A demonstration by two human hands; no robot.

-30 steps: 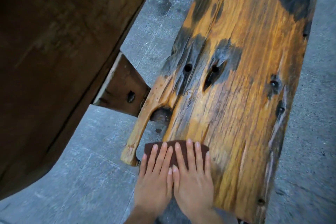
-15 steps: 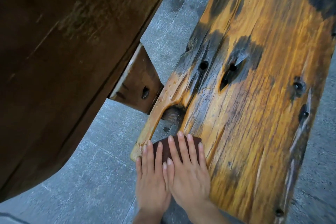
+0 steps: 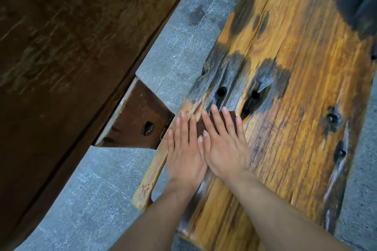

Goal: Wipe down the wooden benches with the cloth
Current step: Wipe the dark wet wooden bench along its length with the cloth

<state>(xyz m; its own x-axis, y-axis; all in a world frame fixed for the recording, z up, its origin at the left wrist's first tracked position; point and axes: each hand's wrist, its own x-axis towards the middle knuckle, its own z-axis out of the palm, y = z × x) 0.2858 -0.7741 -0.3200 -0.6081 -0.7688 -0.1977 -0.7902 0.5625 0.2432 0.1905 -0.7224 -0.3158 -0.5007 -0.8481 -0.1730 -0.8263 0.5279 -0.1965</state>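
Dark brown cloth (image 3: 232,117) lies flat on the orange-stained wooden bench (image 3: 295,128), near its left edge, centre of frame, just below two dark holes. Left hand (image 3: 184,153) and right hand (image 3: 226,149) press it side by side, fingers straight. Grey stone floor (image 3: 179,47) beneath. Dark table (image 3: 61,47) fills upper left.

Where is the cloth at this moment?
Head view: the dark cloth lies flat on the orange bench near its left edge, pressed under the left hand and right hand, just short of two dark holes.
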